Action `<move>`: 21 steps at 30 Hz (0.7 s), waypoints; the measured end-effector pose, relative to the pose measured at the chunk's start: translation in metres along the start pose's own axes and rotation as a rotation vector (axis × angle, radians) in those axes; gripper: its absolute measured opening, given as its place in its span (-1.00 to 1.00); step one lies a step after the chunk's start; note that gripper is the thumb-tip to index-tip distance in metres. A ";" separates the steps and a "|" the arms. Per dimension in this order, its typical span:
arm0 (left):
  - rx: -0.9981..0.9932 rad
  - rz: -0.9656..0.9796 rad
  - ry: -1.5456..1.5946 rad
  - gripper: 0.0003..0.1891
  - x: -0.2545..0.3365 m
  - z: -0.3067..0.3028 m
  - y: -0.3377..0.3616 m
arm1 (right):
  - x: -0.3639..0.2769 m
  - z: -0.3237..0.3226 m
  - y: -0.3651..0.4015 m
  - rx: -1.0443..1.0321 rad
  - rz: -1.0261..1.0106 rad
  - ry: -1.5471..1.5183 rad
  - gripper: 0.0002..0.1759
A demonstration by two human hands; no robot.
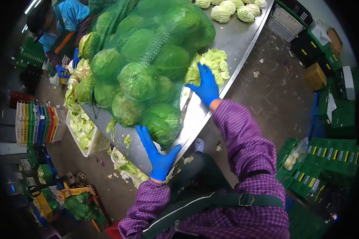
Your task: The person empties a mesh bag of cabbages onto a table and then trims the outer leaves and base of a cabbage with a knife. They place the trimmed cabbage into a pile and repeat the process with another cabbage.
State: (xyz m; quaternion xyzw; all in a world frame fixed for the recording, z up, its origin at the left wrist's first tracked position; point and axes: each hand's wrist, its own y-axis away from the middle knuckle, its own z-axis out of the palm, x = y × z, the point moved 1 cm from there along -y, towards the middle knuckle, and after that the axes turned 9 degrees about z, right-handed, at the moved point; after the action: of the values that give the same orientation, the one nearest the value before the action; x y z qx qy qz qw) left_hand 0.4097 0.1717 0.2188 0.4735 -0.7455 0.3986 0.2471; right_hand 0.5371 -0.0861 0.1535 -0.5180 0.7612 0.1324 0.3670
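Observation:
A large green mesh sack (147, 51) full of round green cabbages lies across the metal table (119, 139). My left hand (157, 155), in a blue glove, is spread wide at the sack's near end, thumb and fingers around the lowest cabbage (161, 121). On the sack's right side my right hand (206, 85), also gloved in blue, has its fingers apart, with fingertips at a pile of pale green leaves (217, 65). Neither hand is closed around anything.
Trimmed cabbages (227, 8) sit at the table's far right. A white basket of leaves (83, 133) stands below its left edge. A co-worker in blue gloves (64, 28) handles leaves at the far left. Green crates (327, 155) are stacked at right.

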 end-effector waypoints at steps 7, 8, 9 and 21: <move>-0.155 0.074 -0.627 0.26 0.008 0.038 -0.026 | -0.016 0.036 0.087 -0.530 0.536 0.030 0.18; -0.132 0.085 -0.629 0.22 0.007 0.039 -0.027 | -0.012 0.044 0.092 -0.433 0.499 0.012 0.08; -0.107 0.093 -0.628 0.18 0.006 0.040 -0.024 | -0.012 0.050 0.093 -0.428 0.501 0.009 0.08; 0.151 -0.039 -0.054 -0.41 -0.007 0.002 0.044 | 0.025 0.042 0.074 -0.527 0.478 -0.304 -0.56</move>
State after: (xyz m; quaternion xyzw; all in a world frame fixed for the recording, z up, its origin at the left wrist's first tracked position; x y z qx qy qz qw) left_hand 0.3729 0.1841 0.1961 0.5157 -0.7106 0.4358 0.1981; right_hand 0.4841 -0.0471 0.0939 -0.3769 0.7374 0.4804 0.2887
